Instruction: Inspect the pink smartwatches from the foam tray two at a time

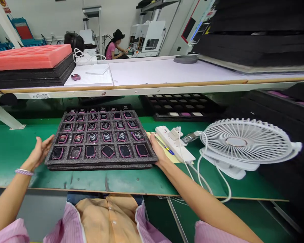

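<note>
Sitting flat on the green bench [12,148], right in front of the person, is the foam tray [98,163] — dark, pocketed, a watch [90,151] in each pocket I can make out, screens up, pink rims. Front edge shows two layers, so there looks to be a second foam sheet under it; can't tell whether they're joined. Left hand [40,149] is wide open, palm turned to the tray's left edge, just beside it and not touching as far as I can see. Right hand [157,150] lies flat along the right edge, fingers straight, touching the foam, gripping nothing. My read on handling: foam itself is light and soft, the load is the watches, so moderate weight, evenly spread. A soft sheet will likely sag in the middle if taken by one edge, and the pockets look shallow — tilt it and pieces could slide out. Glass faces are the fragile part; keep fingers off them. Best hold, I'd judge: both short edges at mid-length, fingers under the bottom layer, thumbs on the bare border, kept level. Foam grips well, so slip seems unlikely. Right side is tight: pen [164,145] and power strip [176,145] sit just beside that hand, fan [239,141] beyond, its cable trailing over the bench front.
</note>
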Tool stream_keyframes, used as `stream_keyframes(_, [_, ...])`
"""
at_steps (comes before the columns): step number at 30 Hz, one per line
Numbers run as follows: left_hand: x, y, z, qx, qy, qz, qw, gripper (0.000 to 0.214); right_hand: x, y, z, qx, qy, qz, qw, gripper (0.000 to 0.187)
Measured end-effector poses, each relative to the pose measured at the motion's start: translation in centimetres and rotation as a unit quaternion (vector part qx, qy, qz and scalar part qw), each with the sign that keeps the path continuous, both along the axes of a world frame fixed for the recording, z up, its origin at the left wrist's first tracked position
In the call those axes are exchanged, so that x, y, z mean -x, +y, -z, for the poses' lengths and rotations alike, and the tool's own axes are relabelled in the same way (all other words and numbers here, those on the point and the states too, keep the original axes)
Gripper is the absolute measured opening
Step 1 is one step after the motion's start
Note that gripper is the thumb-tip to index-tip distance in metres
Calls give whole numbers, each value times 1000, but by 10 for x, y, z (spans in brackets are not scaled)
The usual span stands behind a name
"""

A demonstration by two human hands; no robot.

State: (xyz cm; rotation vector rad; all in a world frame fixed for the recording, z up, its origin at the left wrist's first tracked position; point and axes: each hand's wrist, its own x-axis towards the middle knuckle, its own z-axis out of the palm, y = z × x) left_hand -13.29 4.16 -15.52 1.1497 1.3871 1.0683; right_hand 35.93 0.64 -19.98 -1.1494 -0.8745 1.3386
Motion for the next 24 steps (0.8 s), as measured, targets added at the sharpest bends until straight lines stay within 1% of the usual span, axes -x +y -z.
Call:
stream_keyframes(1, [-8,-8,8,32,-37,17,999,78,5,-1,0,6,9,-8,1000,89])
stream_keyframes(3, [-25,-16,16,69,-82,4,994,94,11,-2,-2,23,31,-10,999,99])
stream_keyframes(5, [-35,-18,17,86,-111,-7,990,106,15,-3,-5,34,37,0,999,102])
stream_keyframes(8, [-36,-29,14,94,-140,5,986,107,17,-14,-7,38,34,20,999,99])
stream_keyframes(10, [-33,-48,13,98,-164,-8,982,104,17,-33,-5,42,47,44,997,95])
stream_keyframes(11, [-31,-61,15,100,-181,-29,978,104,18,-46,-3,45,60,60,995,92])
stream_keyframes(14, [-26,-97,23,107,-228,-65,966,108,18,-87,7,42,102,74,991,82])
stream_keyframes(16, [-24,-110,30,100,-249,-72,961,109,17,-104,13,33,113,86,989,78])
stream_keyframes(18, [-23,-113,34,91,-260,-66,959,105,14,-107,18,35,122,100,987,78])
stream_keyframes(20, [-25,-109,35,79,-259,-61,961,100,11,-102,21,49,127,114,984,79])
stream_keyframes(23, [-33,-106,34,54,-242,-61,967,102,9,-93,22,72,114,146,980,81])
stream_keyframes(24, [-36,-107,33,47,-237,-52,969,103,10,-92,20,71,101,153,981,80])
